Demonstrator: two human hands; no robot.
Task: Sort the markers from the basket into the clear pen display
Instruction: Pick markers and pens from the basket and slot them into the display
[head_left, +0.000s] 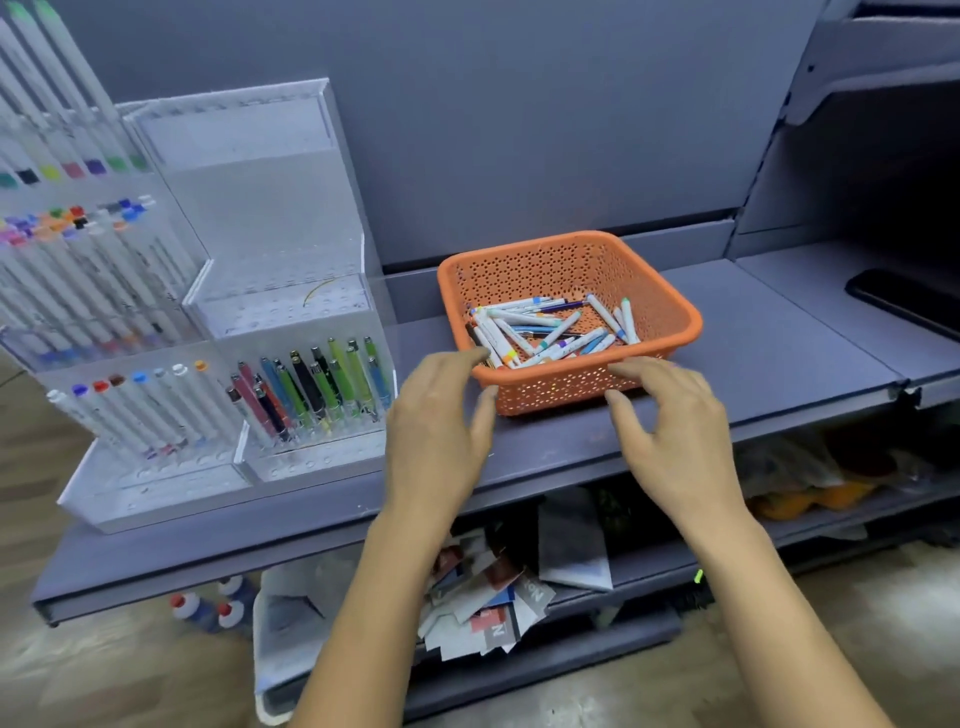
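The markers (550, 327) lie loose on the floor of the orange basket (571, 241), flat and crossing one another. Most have their long axes slanting from the basket's near-left corner toward its far-right corner. A few at the basket's right side, among them a green-capped marker (629, 318), run nearly front to back with their caps toward the far wall. None has been lifted, so this looks like the very start of a pick. Both hands are empty at the basket's near wall. The left hand (436, 431) is at the near-left corner and the right hand (670, 431) is before the middle of that wall, each with its fingers loosely spread and gently bent. Whether any fingertip touches the plastic cannot be told. The next move probably calls for reaching over the near rim and pinching one marker along its barrel. It would then be turned from lying to standing and carried to the clear pen display (291, 312), left of the basket. There, pens and markers already stand in rows, caps up and leaning back. Basket and display share the grey shelf (753, 353), and open holes show in the display's front tiers, on the side away from the basket.
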